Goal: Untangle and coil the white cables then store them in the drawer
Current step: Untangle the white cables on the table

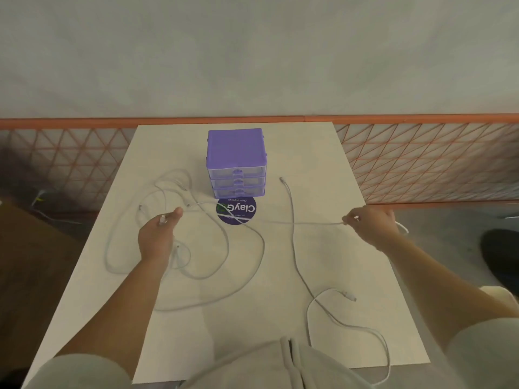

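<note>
The left hand (157, 237) pinches a plug and the right hand (370, 224) pinches a taut run of white cable (295, 222) that crosses a freed cable (293, 248). Pulling harder could, I judge, tighten the tangle (174, 220) at left or drag loops off the bench (323, 164). Farther back stand the closed purple drawers (236, 164) behind a round sticker (236, 210), then an orange-railed lattice (421, 161) and a grey wall (252, 51).

White cables (224, 249) are seen spread loose and uncoiled in front of the purple drawer unit (236, 163). A tangle of overlapping loops is found front-left of the unit. One strand is drawn taut across, just in front of the unit. A separate cable (293, 237) is laid front-right of it, curling nearer the viewer. All three clear drawers are closed.
</note>
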`<state>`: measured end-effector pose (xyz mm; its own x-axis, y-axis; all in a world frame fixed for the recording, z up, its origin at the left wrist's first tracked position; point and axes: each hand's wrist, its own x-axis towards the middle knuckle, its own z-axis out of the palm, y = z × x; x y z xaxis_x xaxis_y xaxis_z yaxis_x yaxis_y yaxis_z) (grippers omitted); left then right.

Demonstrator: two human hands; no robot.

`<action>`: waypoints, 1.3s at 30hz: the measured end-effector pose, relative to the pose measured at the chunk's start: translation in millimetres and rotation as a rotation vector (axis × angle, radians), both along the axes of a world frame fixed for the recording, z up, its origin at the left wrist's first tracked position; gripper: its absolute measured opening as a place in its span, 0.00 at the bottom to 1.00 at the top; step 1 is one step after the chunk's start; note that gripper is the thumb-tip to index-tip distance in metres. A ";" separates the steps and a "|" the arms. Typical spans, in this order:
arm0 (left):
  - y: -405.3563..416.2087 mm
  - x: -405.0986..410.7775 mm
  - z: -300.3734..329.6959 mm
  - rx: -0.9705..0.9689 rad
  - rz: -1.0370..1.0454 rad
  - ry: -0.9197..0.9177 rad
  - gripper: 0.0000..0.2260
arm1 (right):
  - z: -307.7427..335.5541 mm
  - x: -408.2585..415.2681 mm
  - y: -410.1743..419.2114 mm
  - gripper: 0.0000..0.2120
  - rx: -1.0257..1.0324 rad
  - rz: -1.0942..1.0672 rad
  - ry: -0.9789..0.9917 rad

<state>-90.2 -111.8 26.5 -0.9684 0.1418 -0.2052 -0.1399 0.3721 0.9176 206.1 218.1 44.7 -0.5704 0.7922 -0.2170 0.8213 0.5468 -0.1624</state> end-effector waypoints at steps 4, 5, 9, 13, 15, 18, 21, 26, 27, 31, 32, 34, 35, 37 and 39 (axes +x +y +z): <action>5.6 9.3 8.3 0.050 -0.027 -0.015 0.13 | -23.9 2.2 -7.2 0.15 -0.069 -0.026 -0.055; 6.8 10.0 10.3 0.055 -0.039 -0.023 0.12 | -27.0 0.3 -10.2 0.15 -0.082 -0.037 -0.043; 13.9 7.4 14.8 0.066 -0.107 -0.036 0.11 | -29.7 -18.5 -30.0 0.16 -0.129 -0.007 -0.008; 26.5 12.9 23.9 0.099 -0.174 -0.063 0.12 | -27.5 -54.1 -67.5 0.15 -0.263 0.056 0.206; 33.6 15.6 28.8 0.137 -0.215 -0.099 0.11 | -21.5 -75.4 -93.8 0.16 -0.363 0.155 0.304; 40.9 16.3 36.8 0.207 -0.251 -0.155 0.09 | -8.2 -99.2 -131.8 0.25 -0.581 0.237 0.423; 42.2 10.9 39.2 0.259 -0.235 -0.172 0.09 | -7.8 -109.0 -145.0 0.17 -0.725 0.198 0.450; 31.2 1.3 29.9 0.185 -0.142 -0.138 0.11 | -2.7 -95.0 -131.6 0.21 -0.619 0.029 0.477; 26.0 -2.3 26.1 0.163 -0.119 -0.126 0.11 | -2.5 -87.5 -125.2 0.24 -0.567 -0.022 0.470; 8.4 -9.7 10.0 0.079 -0.166 -0.121 0.10 | -8.4 -55.7 -94.6 0.28 -0.272 -0.054 0.200; 7.7 -7.0 7.8 0.054 -0.193 -0.112 0.11 | -9.8 -51.4 -90.2 0.29 -0.212 -0.043 0.133; 11.3 1.3 5.2 0.028 -0.219 -0.092 0.13 | -13.9 -49.6 -86.1 0.29 -0.134 -0.026 0.029; 14.5 5.5 4.6 0.027 -0.230 -0.090 0.14 | -16.4 -52.7 -86.7 0.29 -0.128 -0.024 0.001; 20.9 12.5 4.9 0.017 -0.268 -0.093 0.15 | -19.7 -63.8 -91.1 0.25 -0.247 -0.025 0.030; 28.1 18.8 7.6 0.003 -0.312 -0.091 0.16 | -18.0 -81.1 -103.8 0.21 -0.490 -0.041 0.145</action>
